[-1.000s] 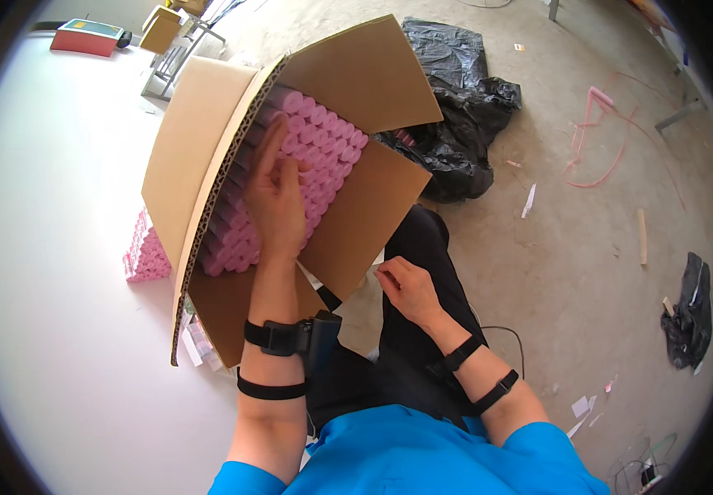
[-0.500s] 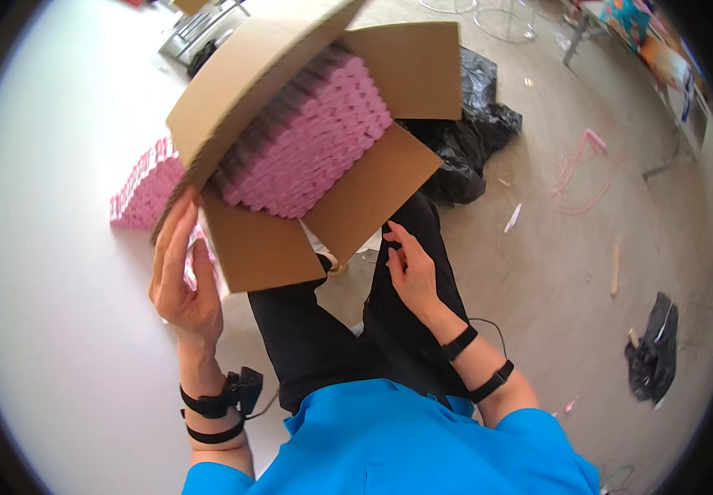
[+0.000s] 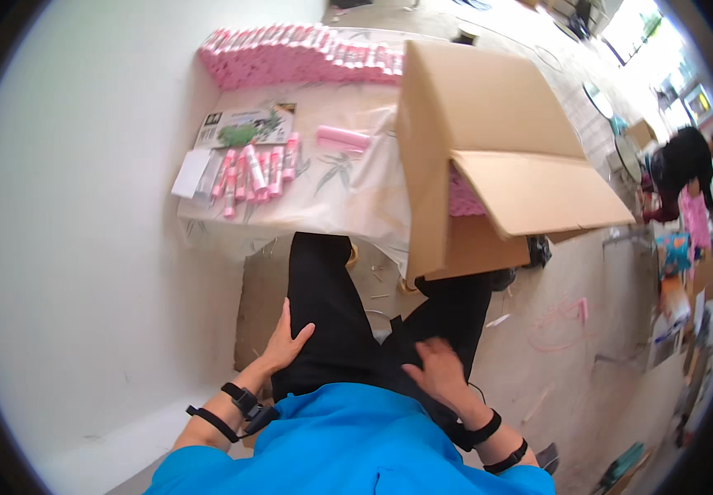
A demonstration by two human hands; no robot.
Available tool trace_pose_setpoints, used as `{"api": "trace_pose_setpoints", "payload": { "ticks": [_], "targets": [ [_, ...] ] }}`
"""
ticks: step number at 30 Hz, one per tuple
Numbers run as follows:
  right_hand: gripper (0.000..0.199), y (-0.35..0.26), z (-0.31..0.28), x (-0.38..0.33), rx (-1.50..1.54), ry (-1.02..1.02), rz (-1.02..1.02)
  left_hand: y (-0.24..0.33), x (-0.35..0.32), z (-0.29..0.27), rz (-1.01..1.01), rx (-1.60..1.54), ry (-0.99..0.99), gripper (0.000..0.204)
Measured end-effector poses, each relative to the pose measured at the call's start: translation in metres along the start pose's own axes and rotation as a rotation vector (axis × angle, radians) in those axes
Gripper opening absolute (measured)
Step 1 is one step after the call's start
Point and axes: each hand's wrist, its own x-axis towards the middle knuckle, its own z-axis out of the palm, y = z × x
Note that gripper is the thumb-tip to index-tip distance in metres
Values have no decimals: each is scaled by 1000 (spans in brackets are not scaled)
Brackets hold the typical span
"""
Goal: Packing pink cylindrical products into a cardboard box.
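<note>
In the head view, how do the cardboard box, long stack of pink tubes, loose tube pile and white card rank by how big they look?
Largest to smallest:
cardboard box
long stack of pink tubes
loose tube pile
white card

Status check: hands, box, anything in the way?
Left hand and right hand open, nothing held, by black trousers. Cardboard box open at right edge of table. Flap partly hides pink contents.

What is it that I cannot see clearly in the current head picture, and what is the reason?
In the head view:
Pink contents of the open brown cardboard box: mostly behind its flap.
Black plastic bag: largely hidden by the box.
Small pink-and-white cylindrical tubes: printing too small.
Right hand: blur softens the fingers.
</note>
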Motion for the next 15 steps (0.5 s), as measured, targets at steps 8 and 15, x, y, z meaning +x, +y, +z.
{"api": "trace_pose_setpoints", "payload": {
  "ticks": [8, 15],
  "targets": [
    [29, -144, -29, 138, 587, 83, -493, 11, 28, -74, 24, -438, 124, 33],
    [23, -190, -23, 313, 830, 432, -190, 63, 155, -138, 203, -299, 628, 32]
  ]
}}
